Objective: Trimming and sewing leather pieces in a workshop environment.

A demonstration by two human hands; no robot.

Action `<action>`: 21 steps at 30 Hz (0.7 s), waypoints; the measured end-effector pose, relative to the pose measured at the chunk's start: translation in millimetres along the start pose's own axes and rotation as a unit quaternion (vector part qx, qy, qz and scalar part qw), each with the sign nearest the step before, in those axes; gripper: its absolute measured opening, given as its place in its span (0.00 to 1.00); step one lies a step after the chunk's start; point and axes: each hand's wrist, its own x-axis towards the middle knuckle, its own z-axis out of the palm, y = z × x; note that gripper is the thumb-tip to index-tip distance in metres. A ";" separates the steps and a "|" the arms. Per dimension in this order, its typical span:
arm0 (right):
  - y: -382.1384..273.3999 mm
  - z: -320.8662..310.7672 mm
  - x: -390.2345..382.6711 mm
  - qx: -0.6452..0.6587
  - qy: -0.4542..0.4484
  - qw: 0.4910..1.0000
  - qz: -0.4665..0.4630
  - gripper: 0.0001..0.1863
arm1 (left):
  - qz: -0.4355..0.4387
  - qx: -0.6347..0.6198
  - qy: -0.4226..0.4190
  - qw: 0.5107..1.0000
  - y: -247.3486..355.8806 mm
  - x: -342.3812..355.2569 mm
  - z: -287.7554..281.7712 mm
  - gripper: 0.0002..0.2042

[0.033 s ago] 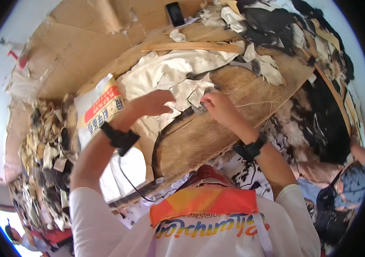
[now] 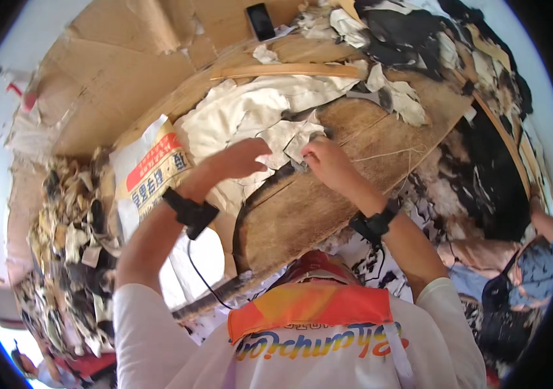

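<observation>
A pale hide with dark edges is spread over the wooden board in front of me. Over its near part reaches my left hand, fingers stretched forward with a gap to the thumb. My right hand is closed in a pinch at the hide's right-hand edge, beside a small dark piece by the fingertips. What the pinch holds is too small to make out. From near this hand a thin pale thread runs across the board to the right.
A wooden strip lies beyond the hide on the board. A printed paper sack is at the left, near heaped scraps. A phone rests at the back. Dark hides pile up far right; another person's arm shows there.
My left hand has shifted slightly to the right, closer to my right hand. The right hand keeps its pinch at nearly the same spot. The whole view has moved a little.
</observation>
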 end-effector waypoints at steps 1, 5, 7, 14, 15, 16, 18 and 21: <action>-1.8 7.8 0.0 -0.008 0.008 1.000 0.013 0.04 | -0.006 0.000 -0.012 1.000 -0.7 7.4 11.3 0.18; 4.4 32.3 -4.4 -0.081 -0.007 0.994 0.080 0.07 | 0.033 0.005 0.036 0.999 -10.7 13.8 39.7 0.15; 4.9 37.8 -3.8 -0.085 -0.006 0.992 0.090 0.08 | 0.061 -0.007 0.087 0.994 -16.3 14.3 45.4 0.12; 0.4 47.7 0.9 -0.095 0.010 0.990 0.102 0.07 | 0.098 -0.043 0.094 0.990 -26.4 32.7 25.1 0.14; -1.4 47.7 3.0 -0.105 0.003 0.988 0.110 0.07 | 0.107 -0.081 0.096 0.986 -25.7 38.7 21.8 0.13; -3.7 48.2 3.5 -0.107 0.003 0.988 0.113 0.07 | 0.116 -0.120 0.098 0.981 -24.7 43.6 21.0 0.12; -10.2 47.7 1.9 -0.111 -0.008 0.985 0.129 0.07 | 0.131 -0.116 0.109 0.979 -32.3 50.9 37.2 0.12; -14.9 43.0 3.1 -0.096 0.004 0.992 0.085 0.07 | 0.153 -0.135 0.116 0.972 -39.6 54.4 52.3 0.12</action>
